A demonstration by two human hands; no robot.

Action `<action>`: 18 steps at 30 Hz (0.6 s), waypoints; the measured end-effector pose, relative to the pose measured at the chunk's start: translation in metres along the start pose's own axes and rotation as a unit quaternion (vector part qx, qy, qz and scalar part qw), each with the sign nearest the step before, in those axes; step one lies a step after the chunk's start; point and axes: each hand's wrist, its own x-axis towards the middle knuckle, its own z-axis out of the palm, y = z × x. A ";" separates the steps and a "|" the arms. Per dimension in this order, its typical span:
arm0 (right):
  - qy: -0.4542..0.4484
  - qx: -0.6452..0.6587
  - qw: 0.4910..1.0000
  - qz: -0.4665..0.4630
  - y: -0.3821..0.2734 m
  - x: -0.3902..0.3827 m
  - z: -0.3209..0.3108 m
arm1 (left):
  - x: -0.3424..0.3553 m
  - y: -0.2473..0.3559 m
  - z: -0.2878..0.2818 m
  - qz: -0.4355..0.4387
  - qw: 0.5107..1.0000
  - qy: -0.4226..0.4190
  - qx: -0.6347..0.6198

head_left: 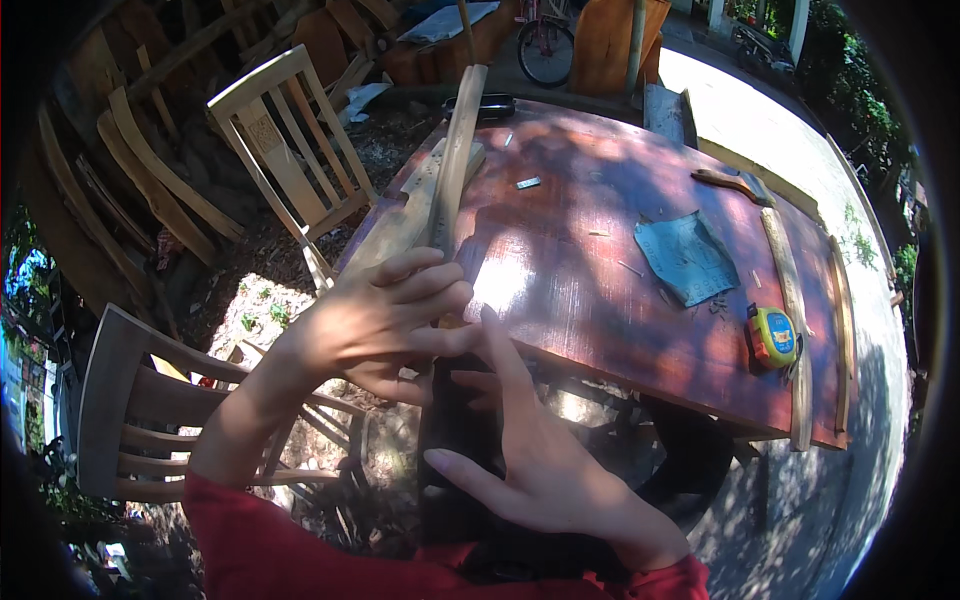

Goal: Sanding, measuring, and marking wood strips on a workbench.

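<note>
My left hand (400,325) is in the centre, fingers curled over the near end of a long wooden strip (458,150); what it grips there is hidden. My right hand (530,470) is just right of it, thumb apart, index finger extended up to the left hand's fingers. A notched pale board (410,213) lies beside the strip on the reddish wooden table (570,300). Farther right are a blue sheet (685,255), a yellow tape measure (770,337), a wooden-handled tool (730,182) and long wood strips (785,270).
Wooden chairs (270,130) stand at the upper left and lower left (150,400). Curved planks (150,175) lean behind them. A dark case (495,108) sits at the table's far edge. A bicycle (545,50) and orange-brown wooden panels (610,55) stand beyond. A sunlit concrete ledge (740,100) runs behind the table.
</note>
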 end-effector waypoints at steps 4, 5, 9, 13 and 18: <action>-0.034 0.066 0.997 0.010 0.010 0.043 0.014 | -0.028 0.001 0.003 -0.198 0.979 0.019 -0.045; -0.025 0.094 0.995 0.017 0.014 0.051 0.017 | -0.032 0.001 0.009 -0.197 0.979 0.022 -0.049; 0.020 0.081 0.997 0.004 0.031 0.063 0.032 | -0.034 0.011 0.031 -0.247 0.964 0.083 -0.044; 0.030 0.098 0.995 0.015 0.034 0.064 0.036 | -0.027 0.023 0.039 -0.300 0.945 0.131 0.026; 0.038 0.078 0.996 0.012 0.028 0.064 0.039 | -0.020 0.043 0.041 -0.355 0.923 0.149 0.004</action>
